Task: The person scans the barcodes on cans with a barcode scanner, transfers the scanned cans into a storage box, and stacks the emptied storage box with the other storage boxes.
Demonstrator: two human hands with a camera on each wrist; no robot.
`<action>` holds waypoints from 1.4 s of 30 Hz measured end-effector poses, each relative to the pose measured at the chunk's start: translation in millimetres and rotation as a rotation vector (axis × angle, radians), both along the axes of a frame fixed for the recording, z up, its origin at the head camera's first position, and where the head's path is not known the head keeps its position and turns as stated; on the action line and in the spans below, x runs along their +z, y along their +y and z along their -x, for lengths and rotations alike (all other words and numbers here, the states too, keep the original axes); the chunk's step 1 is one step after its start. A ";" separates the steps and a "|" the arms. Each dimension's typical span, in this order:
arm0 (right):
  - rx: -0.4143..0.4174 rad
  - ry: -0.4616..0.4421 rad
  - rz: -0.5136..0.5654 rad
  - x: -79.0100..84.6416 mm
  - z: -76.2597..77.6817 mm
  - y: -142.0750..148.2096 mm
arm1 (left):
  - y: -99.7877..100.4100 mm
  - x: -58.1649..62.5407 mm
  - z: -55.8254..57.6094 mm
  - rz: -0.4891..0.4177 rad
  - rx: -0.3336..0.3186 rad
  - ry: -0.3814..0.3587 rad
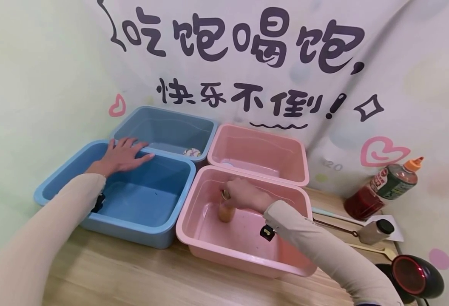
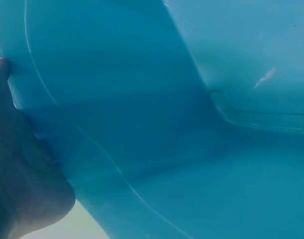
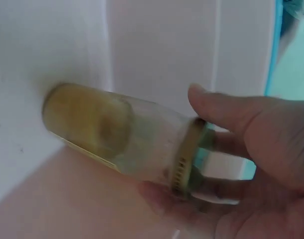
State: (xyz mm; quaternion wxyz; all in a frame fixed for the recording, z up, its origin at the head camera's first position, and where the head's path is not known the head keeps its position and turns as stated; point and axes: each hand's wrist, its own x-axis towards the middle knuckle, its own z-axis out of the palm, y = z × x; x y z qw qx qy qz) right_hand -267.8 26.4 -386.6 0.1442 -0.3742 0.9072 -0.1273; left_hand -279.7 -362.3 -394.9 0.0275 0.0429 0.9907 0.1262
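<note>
In the head view my left hand [image 1: 123, 156] rests, fingers spread, on the rim between the front blue tub [image 1: 132, 227] and the tub behind it. Only the edge of that hand [image 2: 30, 169] shows in the left wrist view, beside the blue wall. Inside the front pink tub [image 1: 243, 257], my right hand [image 1: 245, 194] holds a glass jar [image 1: 226, 212] by its top. Seen from the right wrist, the jar [image 3: 87, 119] has a gold lid [image 3: 184, 159] and yellowish contents, with thumb and fingers around the lid end. Its base meets the tub floor.
Behind stand a greyish-blue tub [image 1: 163, 127] holding a round patterned item [image 1: 191, 152], and another pink tub [image 1: 259, 148]. At right are a red sauce bottle [image 1: 381, 187], a black-capped shaker [image 1: 375, 231], long-handled utensils [image 1: 377, 250] and a black-and-red device [image 1: 417, 276].
</note>
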 end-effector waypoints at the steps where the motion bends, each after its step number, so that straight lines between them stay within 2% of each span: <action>1: -0.012 0.010 0.001 -2.3 -0.8 -0.7 | 0.7 0.3 -0.2 0.000 0.000 0.001; 6: -0.049 0.089 0.006 -9.1 -3.4 2.2 | 6.4 1.1 0.3 0.011 -0.003 -0.004; 12: 0.001 0.140 0.059 -2.9 -2.7 18.1 | 6.7 2.2 3.3 0.027 -0.010 -0.008; 17: 0.008 0.109 0.102 20.7 -8.0 34.6 | 5.3 3.8 2.6 0.023 -0.009 -0.012; 22: -0.012 0.167 0.136 55.9 -17.1 57.1 | 2.6 3.0 0.4 0.030 -0.006 -0.024; 25: -0.019 0.204 0.189 74.8 -22.1 75.3 | 1.8 2.2 -0.3 0.016 -0.003 -0.018; 32: -0.087 0.209 0.259 112.7 -35.9 127.0 | 0.6 -0.1 0.2 0.004 -0.002 -0.002; 36: -0.148 0.251 0.278 125.3 -47.4 164.0 | 2.4 2.0 -0.7 0.007 -0.003 -0.013; 42: -0.295 0.425 0.242 128.8 -58.4 219.3 | 1.9 -0.7 1.1 0.010 -0.001 -0.013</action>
